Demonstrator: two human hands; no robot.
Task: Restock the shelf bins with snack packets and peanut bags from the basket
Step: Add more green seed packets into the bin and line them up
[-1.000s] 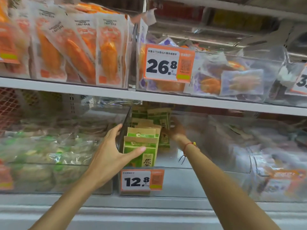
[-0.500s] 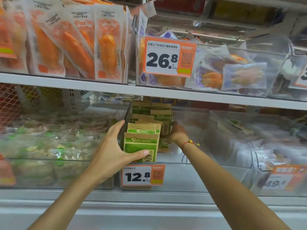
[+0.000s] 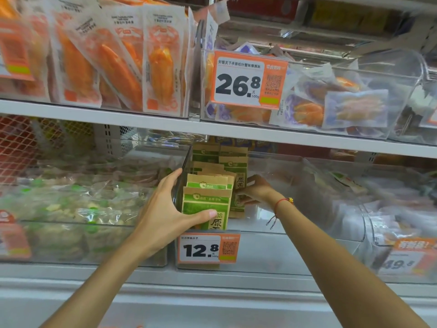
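On the lower shelf, a clear plastic bin (image 3: 260, 247) carrying a 12.8 price tag (image 3: 209, 249) holds upright brown-and-green paper packets (image 3: 205, 204) lined up front to back along its left side; the right part of the bin floor is bare. The left hand (image 3: 165, 214) cups the front of the row, fingers reaching along the left side of the packets and the thumb pressed across the face of the frontmost one. The right hand (image 3: 256, 191) is inside the bin, its curled fingers pinching the edge of a packet (image 3: 238, 185) further back in the row. To the left, another clear bin (image 3: 82, 233) is filled with transparent bags of green and pale snacks. To the right, a rounded clear bin (image 3: 402, 221) holds blurred packets that cannot be made out. On the shelf above, a bin with a 26.8 tag (image 3: 249, 79) contains purple-and-orange pouches (image 3: 331, 107), and beside it stand orange-printed packets (image 3: 118, 62).
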